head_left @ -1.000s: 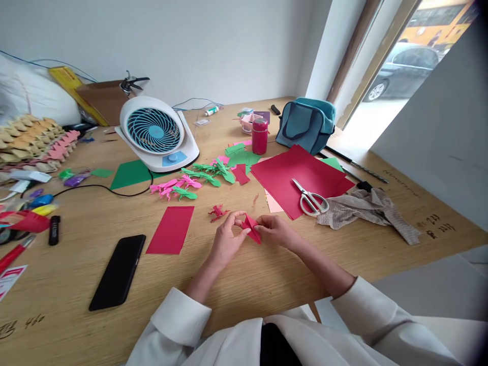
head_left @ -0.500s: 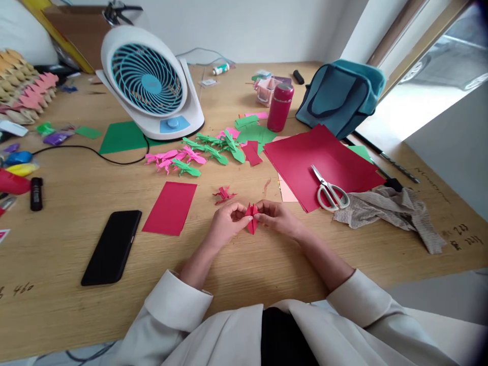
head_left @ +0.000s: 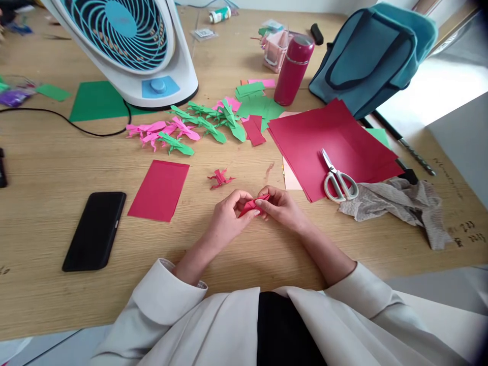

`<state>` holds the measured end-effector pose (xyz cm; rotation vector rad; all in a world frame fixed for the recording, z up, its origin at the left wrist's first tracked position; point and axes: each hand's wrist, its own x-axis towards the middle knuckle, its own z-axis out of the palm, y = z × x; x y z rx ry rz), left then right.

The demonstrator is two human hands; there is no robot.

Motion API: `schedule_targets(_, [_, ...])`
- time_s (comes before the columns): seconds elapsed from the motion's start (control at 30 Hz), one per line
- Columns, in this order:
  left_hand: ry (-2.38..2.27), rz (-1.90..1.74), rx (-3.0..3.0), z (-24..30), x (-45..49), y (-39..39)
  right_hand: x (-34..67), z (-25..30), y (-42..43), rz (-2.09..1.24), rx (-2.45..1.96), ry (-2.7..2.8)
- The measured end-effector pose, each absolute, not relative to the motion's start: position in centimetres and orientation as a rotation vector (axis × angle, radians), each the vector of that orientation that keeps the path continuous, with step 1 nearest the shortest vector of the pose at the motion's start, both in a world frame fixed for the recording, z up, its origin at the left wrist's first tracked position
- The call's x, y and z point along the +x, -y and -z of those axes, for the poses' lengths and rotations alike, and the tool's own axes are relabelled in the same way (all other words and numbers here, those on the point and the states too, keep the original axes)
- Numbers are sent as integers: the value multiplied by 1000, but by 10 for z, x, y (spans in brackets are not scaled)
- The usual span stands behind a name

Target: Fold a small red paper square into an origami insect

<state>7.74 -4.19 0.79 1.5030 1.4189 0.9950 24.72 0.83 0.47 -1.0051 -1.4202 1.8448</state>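
A small folded red paper is pinched between my two hands, just above the wooden table. My left hand grips its left end, fingers closed. Thumb and fingers of my right hand close on its right end. Just beyond my left hand lies a finished-looking red origami figure with thin legs. Farther off, green origami figures and pink ones lie in a cluster. A stack of red paper rectangles rests to the left.
A black phone lies at left, and a fan stands behind. Scissors sit on large red sheets at right, beside a crumpled cloth. A red flask and a teal bag stand at the back.
The folded red paper was held upright with its points away from me; now it is turned sideways between my hands. The camera view has tilted down and come closer.
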Motion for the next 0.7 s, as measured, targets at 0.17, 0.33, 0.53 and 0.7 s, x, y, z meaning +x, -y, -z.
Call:
schedule_targets(0.17, [-1523, -988, 1595, -7, 78, 45, 247, -4, -5, -1809, -1006, 1408])
schedule_targets(0.33, [-1456, -978, 1580, -8, 74, 43, 248, -3, -3, -1797, -1000, 1435])
schedule_targets(0.53, [-1444, -984, 1654, -12, 72, 42, 249, 2, -2, -1791, -971, 1465])
schedule_targets(0.7, [-1423, -1015, 1713, -15, 72, 42, 250, 4, -1, -1812, -948, 1509])
